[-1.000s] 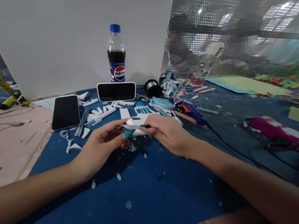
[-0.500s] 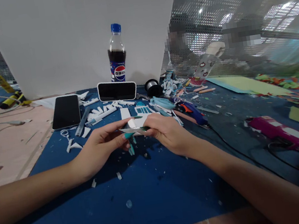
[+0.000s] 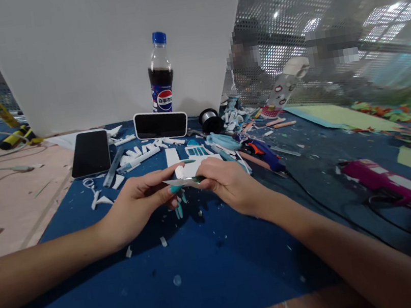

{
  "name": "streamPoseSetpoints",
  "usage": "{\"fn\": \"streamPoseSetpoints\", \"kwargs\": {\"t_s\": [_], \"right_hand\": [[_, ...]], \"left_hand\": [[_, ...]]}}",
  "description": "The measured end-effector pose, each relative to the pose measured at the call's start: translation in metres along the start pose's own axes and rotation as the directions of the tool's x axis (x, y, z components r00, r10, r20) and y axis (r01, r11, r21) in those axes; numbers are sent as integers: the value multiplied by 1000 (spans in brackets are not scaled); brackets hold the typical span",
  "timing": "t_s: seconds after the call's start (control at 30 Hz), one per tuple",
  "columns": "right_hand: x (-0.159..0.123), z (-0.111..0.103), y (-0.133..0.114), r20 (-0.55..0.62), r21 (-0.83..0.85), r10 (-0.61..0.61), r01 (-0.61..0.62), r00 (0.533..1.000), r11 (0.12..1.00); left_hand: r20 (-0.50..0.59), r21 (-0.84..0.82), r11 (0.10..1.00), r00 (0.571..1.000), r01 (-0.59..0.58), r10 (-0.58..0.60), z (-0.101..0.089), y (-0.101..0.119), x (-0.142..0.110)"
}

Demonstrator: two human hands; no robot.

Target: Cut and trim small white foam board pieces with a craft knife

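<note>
My left hand [image 3: 139, 201], with long teal nails, pinches a small white piece [image 3: 180, 171] between thumb and fingertips above the blue mat [image 3: 142, 297]. My right hand [image 3: 228, 181] is closed on a knife whose thin metal blade [image 3: 179, 182] points left and lies against or just before the white piece. The knife's handle is mostly hidden in the fist. Just behind the hands are a flat white piece with a grid of blue squares [image 3: 197, 151] and a white strip [image 3: 172, 156].
Behind the hands stand a cola bottle [image 3: 162, 78], a propped phone [image 3: 161, 125] and a wire spool [image 3: 210, 121]. A black-screened phone [image 3: 90, 153] lies left among white offcuts. Rightward are a blue glue gun [image 3: 267, 155] with its cord, and a magenta pouch-like object [image 3: 385, 181].
The blade and white piece have shifted slightly between my fingers; both arms stay nearly in place. Another person's hand at the right edge has gone from view.
</note>
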State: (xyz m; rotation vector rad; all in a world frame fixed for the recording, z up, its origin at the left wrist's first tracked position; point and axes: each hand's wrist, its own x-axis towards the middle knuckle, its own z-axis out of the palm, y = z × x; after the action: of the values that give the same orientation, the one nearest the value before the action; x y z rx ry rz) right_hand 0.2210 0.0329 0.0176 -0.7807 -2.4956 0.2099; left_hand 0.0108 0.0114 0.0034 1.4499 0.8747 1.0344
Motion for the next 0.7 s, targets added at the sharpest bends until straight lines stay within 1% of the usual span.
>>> {"fn": "streamPoseSetpoints", "kwargs": {"t_s": [0.13, 0.3, 0.4, 0.47, 0.57, 0.7], "right_hand": [[-1, 1, -2, 12, -8, 3, -3, 1000, 1000], [-1, 2, -3, 29, -3, 3, -3, 1000, 1000], [-1, 4, -3, 38, 11, 17, -18, 999, 1000], [-1, 4, -3, 31, 30, 29, -30, 999, 999], [0, 4, -3, 7, 69, 43, -43, 999, 997], [0, 4, -4, 14, 79, 44, -45, 999, 996]], "left_hand": [[-17, 99, 994, 998, -54, 56, -1, 0, -1], [14, 214, 974, 997, -81, 80, -3, -4, -1], [25, 252, 963, 996, -93, 90, -4, -5, -2], [29, 247, 966, 997, -82, 77, -3, -3, -3], [28, 191, 981, 999, -32, 27, 0, 0, -5], [-11, 161, 987, 1000, 7, -5, 1, 1, -5]]}}
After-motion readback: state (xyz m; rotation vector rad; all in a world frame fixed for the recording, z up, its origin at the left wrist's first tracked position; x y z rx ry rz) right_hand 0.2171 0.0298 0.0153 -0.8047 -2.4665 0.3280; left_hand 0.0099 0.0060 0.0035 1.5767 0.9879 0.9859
